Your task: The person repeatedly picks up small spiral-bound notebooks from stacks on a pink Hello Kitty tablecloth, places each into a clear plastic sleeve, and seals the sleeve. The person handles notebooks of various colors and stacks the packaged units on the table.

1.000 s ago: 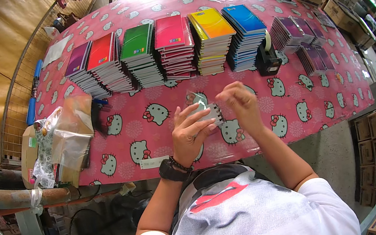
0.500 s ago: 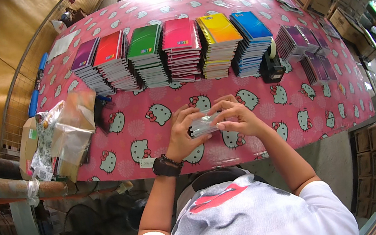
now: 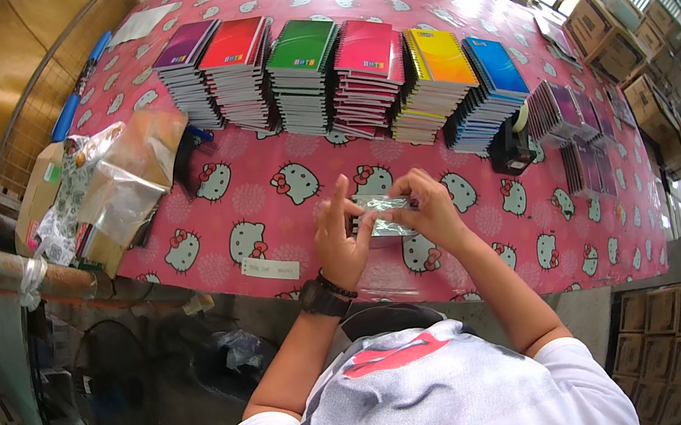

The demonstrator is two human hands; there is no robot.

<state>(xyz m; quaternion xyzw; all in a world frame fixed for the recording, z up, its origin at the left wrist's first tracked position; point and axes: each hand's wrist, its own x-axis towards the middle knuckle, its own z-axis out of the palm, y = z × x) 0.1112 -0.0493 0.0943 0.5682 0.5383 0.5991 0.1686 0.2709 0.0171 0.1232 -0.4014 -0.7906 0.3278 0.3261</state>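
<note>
A small packet in shiny clear plastic (image 3: pixel 384 216) lies low over the near middle of the table, between my two hands. A dark edge, like a notebook's coil, shows at its left side; the rest of its contents is hidden by glare and fingers. My left hand (image 3: pixel 339 235), with a dark watch and beaded bracelet at the wrist, grips the packet's left side, thumb on the plastic and index finger raised. At the right side my right hand (image 3: pixel 434 212) pinches the plastic with bent fingers, its thumb close to the left thumb.
Stacks of spiral notebooks in purple (image 3: pixel 186 45), red (image 3: pixel 233 44), green (image 3: pixel 302 46), pink (image 3: pixel 366 49), yellow (image 3: pixel 441 58) and blue (image 3: pixel 497 66) stand beyond my hands. A black tape dispenser (image 3: pixel 512 150) and purple packets (image 3: pixel 555 111) sit right. Plastic bags (image 3: pixel 124 173) lie left; a paper strip (image 3: pixel 270 268) near the edge.
The view has turned, so the table appears tilted. My left index finger has lifted off the packet, and both thumbs have come together over the plastic.
</note>
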